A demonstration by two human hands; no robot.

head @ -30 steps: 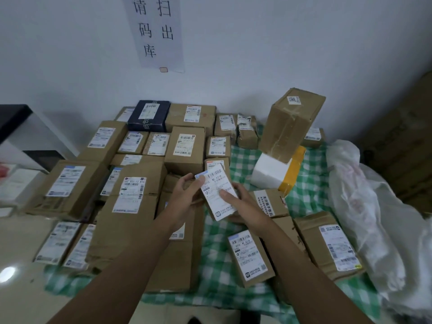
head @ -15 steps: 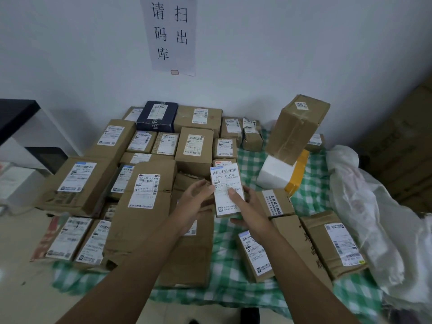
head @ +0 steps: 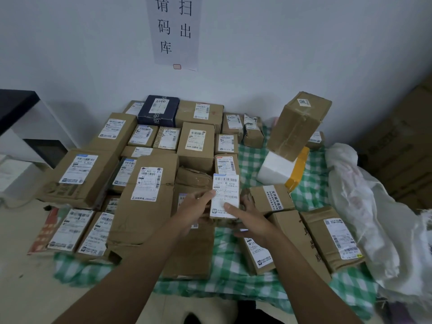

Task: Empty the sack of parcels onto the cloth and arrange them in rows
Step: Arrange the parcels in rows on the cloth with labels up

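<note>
Several brown cardboard parcels lie on a green-and-white checked cloth on the floor, packed in rows at the left and back. Both hands hold one small parcel with a white label just above the cloth in the middle. My left hand grips its left edge, and my right hand holds its lower right side with the thumb on the label. The white sack lies crumpled at the right edge of the cloth.
A large brown box leans tilted on a white foam box with yellow tape at the back right. A dark blue box sits in the back row. A dark-topped white cabinet stands left; stacked cartons stand right.
The held parcel has turned from tilted to squarely upright in view and moved slightly forward toward the row of small boxes. Both hands stayed on it.
</note>
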